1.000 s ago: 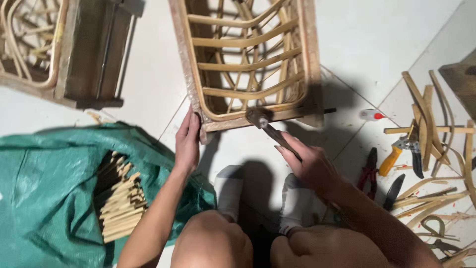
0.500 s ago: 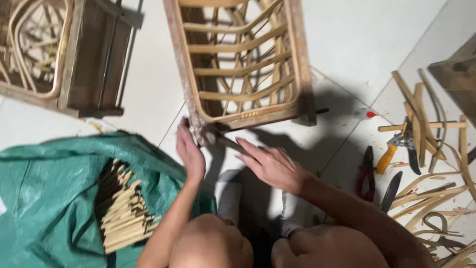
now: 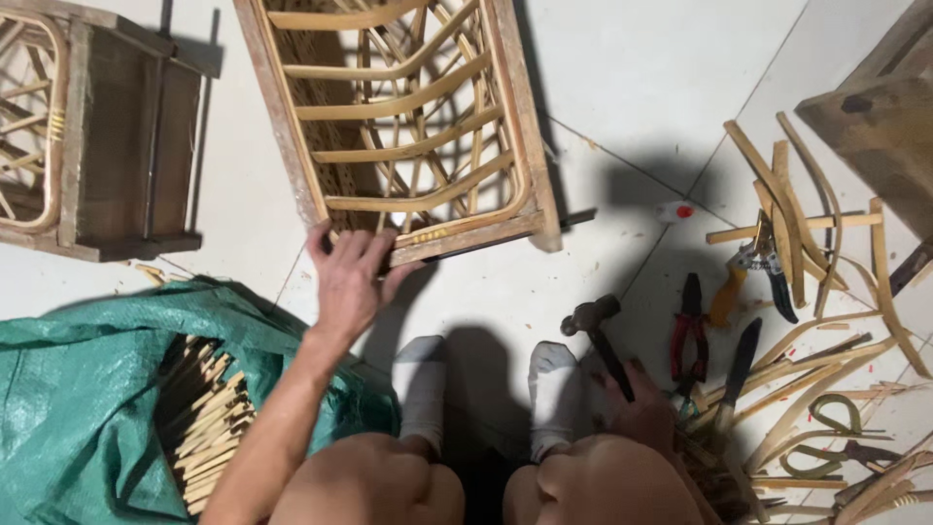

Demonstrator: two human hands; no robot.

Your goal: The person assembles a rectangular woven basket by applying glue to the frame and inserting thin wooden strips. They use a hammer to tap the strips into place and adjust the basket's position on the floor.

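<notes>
My left hand rests on the near wooden rail of a rattan chair frame lying on the white tiled floor, fingers spread over its lower left corner. My right hand is low beside my right knee, closed around the handle of a hammer whose metal head points up and left, away from the frame. My two feet in white socks sit between the hands, below the frame.
A second wooden chair frame lies at the left. A green tarp holds a bundle of short cane sticks. Red pliers, orange-handled cutters, a knife and cane strips lie at the right.
My right hand has drawn back from the frame's near rail to beside my right knee, carrying the hammer. My left hand stays on the frame. The view has shifted slightly.
</notes>
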